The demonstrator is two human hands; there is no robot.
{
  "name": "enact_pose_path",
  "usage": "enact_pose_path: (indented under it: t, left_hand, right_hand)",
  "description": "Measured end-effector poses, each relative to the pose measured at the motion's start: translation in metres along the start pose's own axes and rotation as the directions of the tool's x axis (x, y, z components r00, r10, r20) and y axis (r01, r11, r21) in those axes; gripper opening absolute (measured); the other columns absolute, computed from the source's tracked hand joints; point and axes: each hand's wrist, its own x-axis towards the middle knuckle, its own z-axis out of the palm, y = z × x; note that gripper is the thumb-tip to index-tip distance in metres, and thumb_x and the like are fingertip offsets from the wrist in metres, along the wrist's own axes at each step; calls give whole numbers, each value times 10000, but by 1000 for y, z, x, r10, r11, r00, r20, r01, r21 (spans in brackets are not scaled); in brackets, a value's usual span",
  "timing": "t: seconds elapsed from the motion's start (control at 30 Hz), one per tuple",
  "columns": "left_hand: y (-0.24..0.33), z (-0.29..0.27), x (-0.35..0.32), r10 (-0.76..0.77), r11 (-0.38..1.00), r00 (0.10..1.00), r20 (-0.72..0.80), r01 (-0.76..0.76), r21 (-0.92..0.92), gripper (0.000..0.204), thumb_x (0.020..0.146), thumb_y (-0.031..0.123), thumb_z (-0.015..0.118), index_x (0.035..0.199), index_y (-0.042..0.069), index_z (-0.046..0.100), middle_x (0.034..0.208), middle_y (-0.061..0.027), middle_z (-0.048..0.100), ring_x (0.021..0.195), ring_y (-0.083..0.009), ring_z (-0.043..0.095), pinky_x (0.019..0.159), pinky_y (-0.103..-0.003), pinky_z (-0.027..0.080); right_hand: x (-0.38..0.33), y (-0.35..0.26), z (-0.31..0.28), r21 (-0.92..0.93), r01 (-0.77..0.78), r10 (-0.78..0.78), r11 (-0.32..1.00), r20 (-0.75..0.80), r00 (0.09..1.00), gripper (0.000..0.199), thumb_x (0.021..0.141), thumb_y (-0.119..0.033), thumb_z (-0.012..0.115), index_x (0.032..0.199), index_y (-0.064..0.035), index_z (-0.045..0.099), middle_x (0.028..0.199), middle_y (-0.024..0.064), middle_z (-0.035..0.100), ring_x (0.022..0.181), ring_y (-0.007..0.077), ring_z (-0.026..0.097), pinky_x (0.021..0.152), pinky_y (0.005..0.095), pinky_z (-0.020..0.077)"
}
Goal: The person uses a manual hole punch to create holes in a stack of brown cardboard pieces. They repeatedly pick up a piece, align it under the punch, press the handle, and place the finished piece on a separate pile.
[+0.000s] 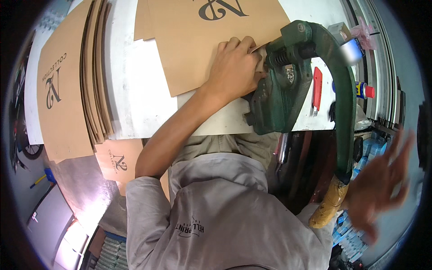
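The left hand [234, 67] lay fingers curled on a brown cardboard sheet [198, 45], pressing its corner under the head of a green press [283, 85] on the white bench [139, 94]. The right hand [378, 180], blurred, fingers spread, hovered just beside the press's tape-wrapped lever handle [330, 202], holding nothing. 1 stack of cardboard sheets [76, 81] lay at the left.

- A light grey short-sleeved cotton shirt [225, 211] covers the person's torso, with a small dark printed mark on its front.
- Its left sleeve ends above the elbow.
- Khaki trousers [225, 144] show beyond the shirt.
- Both forearms are uncovered.
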Motion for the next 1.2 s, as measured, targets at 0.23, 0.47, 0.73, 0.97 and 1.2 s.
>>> enact_pose_path:
  t: [0.23, 0.47, 0.73, 0.97, 1.2]
  left_hand:
    - [-1, 2, 2, 78, 994, 995, 66, -82, 69, 285, 804, 199, 818, 1040, 43, 780, 1183, -108, 627, 1074, -332, 592, 949, -451, 463]
    - [-25, 6, 15, 137, 953, 989, 47, -145, 266, 281, 919, 154, 676, 1179, 90, 762, 1397, -128, 590, 1261, -337, 550, 1070, -492, 440]
    - [-47, -33, -43, 40, 880, 997, 70, -69, 470, 349, 968, 197, 658, 1310, 182, 727, 1604, -181, 420, 1485, -391, 380, 1223, -561, 303]
    - [-65, -51, -38, 34, 842, 988, 150, -109, 528, 609, 899, 50, 617, 1474, 252, 595, 1500, -205, 542, 1355, -464, 527, 1154, -546, 411]
    - [-61, -33, -15, 67, 901, 995, 77, -94, 423, 575, 798, -40, 619, 1331, 164, 690, 1395, -136, 649, 1217, -363, 658, 993, -428, 566]
  right_hand:
    - [-13, -6, 68, -235, 401, -60, 885, 797, 600, 796, 1005, -686, 475, 1564, -119, 453, 1557, 228, 493, 1449, 501, 416, 1185, 761, 170]
    - [27, 7, 47, 116, -201, 187, 973, 119, 975, 421, 1017, -308, 601, 1355, -56, 606, 1273, 158, 667, 1171, 311, 622, 1029, 483, 440]
    - [-50, 203, 91, -487, -291, 434, 823, 211, 876, 189, 927, -30, 693, 1105, 28, 721, 933, 131, 723, 833, 179, 690, 772, 323, 542]
    - [-30, 192, 129, -105, -291, 308, 951, 258, 916, 180, 943, -75, 713, 1094, 24, 716, 964, 100, 728, 879, 177, 687, 795, 337, 536]
    - [-7, 206, 169, 182, -475, 333, 861, 504, 797, 445, 744, -129, 851, 1134, 24, 698, 1087, 123, 731, 962, 184, 667, 898, 363, 530]
